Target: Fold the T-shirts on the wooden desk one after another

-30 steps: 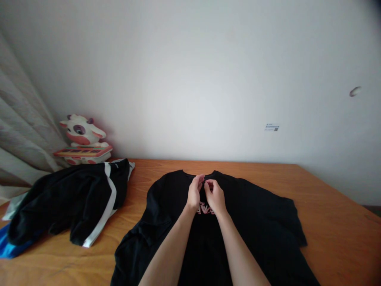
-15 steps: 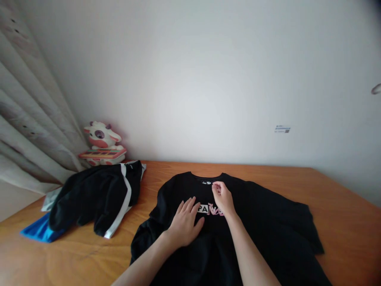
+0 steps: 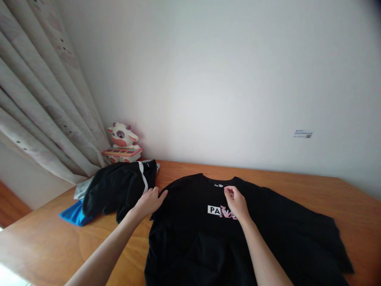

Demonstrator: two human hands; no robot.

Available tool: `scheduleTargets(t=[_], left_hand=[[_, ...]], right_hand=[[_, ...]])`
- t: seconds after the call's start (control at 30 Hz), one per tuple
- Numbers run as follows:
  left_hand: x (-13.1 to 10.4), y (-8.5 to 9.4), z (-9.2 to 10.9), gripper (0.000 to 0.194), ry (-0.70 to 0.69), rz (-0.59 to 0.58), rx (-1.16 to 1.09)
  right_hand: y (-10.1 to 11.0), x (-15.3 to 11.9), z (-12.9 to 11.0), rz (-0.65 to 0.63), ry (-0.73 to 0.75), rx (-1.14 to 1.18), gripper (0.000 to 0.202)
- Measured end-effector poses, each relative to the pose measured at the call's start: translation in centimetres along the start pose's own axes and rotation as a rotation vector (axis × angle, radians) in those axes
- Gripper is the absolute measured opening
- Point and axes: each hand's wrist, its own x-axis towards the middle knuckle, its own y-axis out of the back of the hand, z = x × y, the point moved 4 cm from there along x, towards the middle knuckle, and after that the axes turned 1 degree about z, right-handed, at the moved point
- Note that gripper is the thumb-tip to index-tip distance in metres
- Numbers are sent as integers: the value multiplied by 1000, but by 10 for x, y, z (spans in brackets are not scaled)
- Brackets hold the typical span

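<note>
A black T-shirt (image 3: 190, 218) lies spread face up, with "PA" lettering and a pink figure on its chest. At its left shoulder and sleeve edge, my left hand (image 3: 149, 201) has its thumb on the cloth and its fingers curled round the edge. The fingertips are partly hidden. My right hand (image 3: 237, 201) rests over the upper chest, just below the neckline and beside the small white neck print. Its thumb and fingers are pinched together; any cloth between them is hidden. Creases bunch up in the lower front of the shirt.
Left of the shirt lies a pile of clothes: a black garment (image 3: 114, 188) with a white stripe, over a blue piece (image 3: 76, 214) and a grey one (image 3: 83, 188). A toy cow with a keyboard (image 3: 123, 145) stands behind, near the curtain (image 3: 56, 91). A wall (image 3: 214, 79) bounds the wooden table (image 3: 300, 180).
My left hand has moved from the shirt's chest out to its left sleeve edge, uncovering the lettering. My right hand stays by the neckline. The view has turned a little to the left.
</note>
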Motion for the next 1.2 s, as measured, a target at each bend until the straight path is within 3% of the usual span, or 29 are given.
scheduleTargets(t=[0.07,0.2,0.43,0.67,0.77,1.0,1.1,1.2], left_hand=[[7,-2,-20,52,109,-112,-82],[13,-5,-35,43,86,-219,-166],[21,2,-35,37,107,-219,-344],[35,-6,-18,42,4,-275,-192],[43,0,-11,31,-12,-212,-137],[60,52,-14,10,-16,126,55],[54,51,-5,21,-68,183,123],[45,37,11,22,-148,170,172]], right_hand=[[0,0,0,-3,-3,-5,35],[0,0,-1,-10,-13,-9,36],[1,1,1,-22,-5,-6,36],[0,1,3,-22,-7,-23,36],[0,1,2,-27,-1,-27,36],[-1,2,3,-26,5,-26,35],[-2,2,5,-22,9,-30,35],[-3,2,5,-24,15,-39,35]])
